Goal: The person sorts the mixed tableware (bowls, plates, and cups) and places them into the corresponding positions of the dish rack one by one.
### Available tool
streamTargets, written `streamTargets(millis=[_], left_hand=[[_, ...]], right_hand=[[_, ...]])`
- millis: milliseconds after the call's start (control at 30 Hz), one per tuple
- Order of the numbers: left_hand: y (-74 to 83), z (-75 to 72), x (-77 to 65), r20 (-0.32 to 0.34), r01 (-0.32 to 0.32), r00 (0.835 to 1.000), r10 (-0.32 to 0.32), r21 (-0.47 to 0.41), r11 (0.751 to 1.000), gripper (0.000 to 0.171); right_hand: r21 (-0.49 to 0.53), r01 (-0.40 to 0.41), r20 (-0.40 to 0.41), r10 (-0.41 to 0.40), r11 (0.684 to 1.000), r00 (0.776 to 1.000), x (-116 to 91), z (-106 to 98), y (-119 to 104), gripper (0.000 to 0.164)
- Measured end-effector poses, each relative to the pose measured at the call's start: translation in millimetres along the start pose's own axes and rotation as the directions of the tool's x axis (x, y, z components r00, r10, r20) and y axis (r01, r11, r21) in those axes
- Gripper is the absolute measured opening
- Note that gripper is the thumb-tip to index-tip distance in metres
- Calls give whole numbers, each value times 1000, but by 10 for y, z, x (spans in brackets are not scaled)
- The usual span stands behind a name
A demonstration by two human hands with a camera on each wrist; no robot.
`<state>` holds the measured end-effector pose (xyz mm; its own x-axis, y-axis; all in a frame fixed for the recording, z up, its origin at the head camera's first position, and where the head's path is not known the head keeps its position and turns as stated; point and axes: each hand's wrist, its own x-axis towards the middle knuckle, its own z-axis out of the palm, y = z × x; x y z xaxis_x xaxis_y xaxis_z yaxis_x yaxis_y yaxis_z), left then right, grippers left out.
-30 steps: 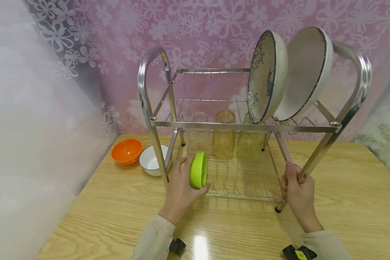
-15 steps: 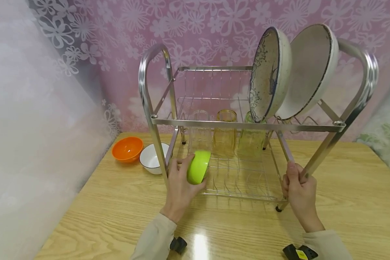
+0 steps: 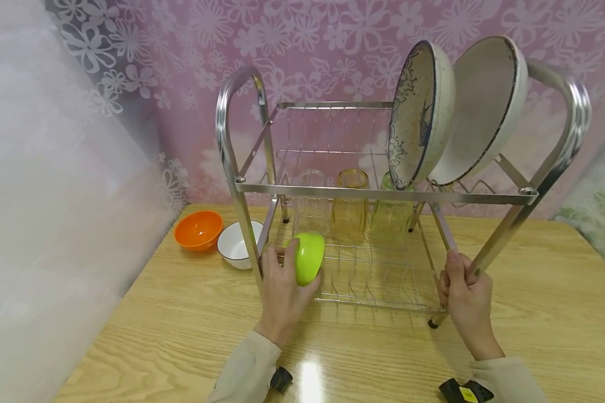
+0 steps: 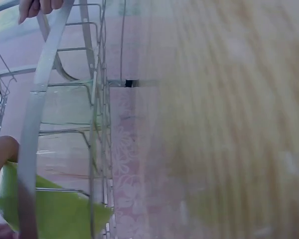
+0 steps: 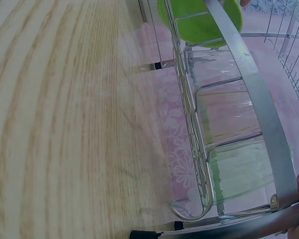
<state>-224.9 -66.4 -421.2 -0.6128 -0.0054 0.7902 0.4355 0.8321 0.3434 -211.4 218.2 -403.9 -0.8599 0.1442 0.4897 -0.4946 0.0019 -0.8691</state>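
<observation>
My left hand [image 3: 284,294] holds a lime-green bowl [image 3: 310,258] at the left end of the dish rack's lower tier. The bowl is tilted on its side, mostly its outside showing. Part of it is behind the fingers. In the left wrist view the green bowl [image 4: 65,216] appears behind a flat metal bar. With curled fingers, my right hand [image 3: 466,305] grips the right front leg of the metal dish rack [image 3: 383,195]. Two large bowls, a patterned one [image 3: 408,117] and a dark-rimmed white one [image 3: 476,112], stand on edge on the upper tier.
A clear glass [image 3: 310,204], an amber glass [image 3: 350,207] and a green-tinted glass [image 3: 390,221] stand on the lower tier's far side. Left of the rack, an orange bowl [image 3: 198,230] and a white dark-rimmed bowl [image 3: 233,246] sit on the wooden table [image 3: 166,319].
The green bowl has turned in my left hand: its inside faced right before, and now mainly its outside shows. My right hand keeps its grip on the rack leg. The view has shifted slightly.
</observation>
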Motion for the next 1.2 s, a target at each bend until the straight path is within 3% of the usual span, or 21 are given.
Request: streamTargets(millis=[233, 467, 700, 1033, 1133, 1200], left_hand=[[38, -56, 43, 101, 7, 995, -27, 194, 981, 52], [100, -121, 41, 216, 26, 971, -107, 346, 938, 73], [166, -229, 58, 284, 51, 945, -160, 358, 932, 79], [273, -466, 112, 445, 93, 856, -262, 365, 926, 93], [294, -525, 144, 467, 106, 843, -269, 346, 932, 92], [294, -586, 173, 471, 123, 842, -263, 307, 944, 84]], right_hand=[[-25, -18, -24, 17, 1000, 1000, 2, -8, -6, 42], [-5, -6, -18, 6, 1000, 1000, -9, -9, 5, 41], [-12, 7, -3, -7, 1000, 1000, 2, 2, -5, 41], [0, 4, 3, -4, 1000, 1000, 15, 7, -17, 41], [-4, 3, 1, -3, 1000, 1000, 12, 8, -16, 42], [3, 9, 8, -9, 1000, 1000, 10, 8, -14, 42]])
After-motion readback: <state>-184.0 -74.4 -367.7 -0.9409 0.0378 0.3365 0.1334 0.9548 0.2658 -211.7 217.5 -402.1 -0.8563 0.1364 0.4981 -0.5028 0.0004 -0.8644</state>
